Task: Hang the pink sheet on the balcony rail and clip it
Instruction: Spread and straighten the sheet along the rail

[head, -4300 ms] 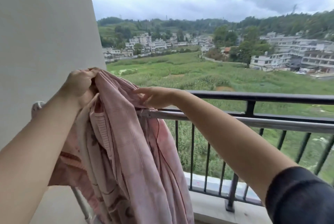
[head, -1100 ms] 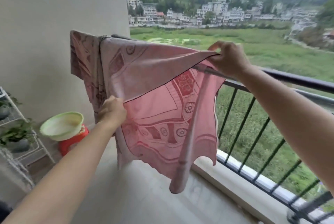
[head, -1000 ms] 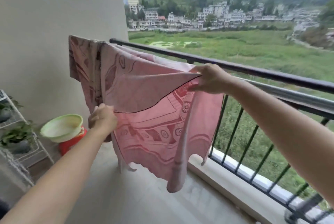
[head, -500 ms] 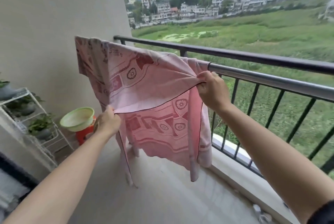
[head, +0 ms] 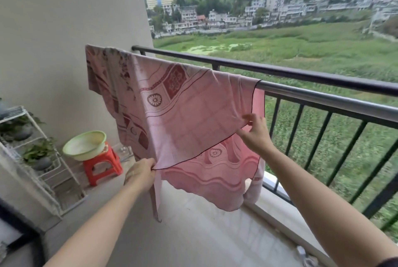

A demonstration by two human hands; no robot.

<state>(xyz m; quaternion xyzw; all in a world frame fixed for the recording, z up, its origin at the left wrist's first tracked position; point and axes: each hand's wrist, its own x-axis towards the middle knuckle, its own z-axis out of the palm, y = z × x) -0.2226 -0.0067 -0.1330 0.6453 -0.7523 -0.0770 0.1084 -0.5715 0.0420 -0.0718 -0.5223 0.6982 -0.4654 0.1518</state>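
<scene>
Pinching the hem's low left end, the left hand (head: 140,173) holds the pink sheet (head: 183,115), draped over the balcony rail (head: 323,99) with its long axis along the rail, far left to near right; the right hand (head: 255,132) pinches the hem's higher right end.

Pale green basin (head: 85,143) on red stool (head: 100,160), white rack (head: 16,112) (potted plants (head: 38,152)), grey wall (head: 64,18), green field (head: 301,51)
</scene>
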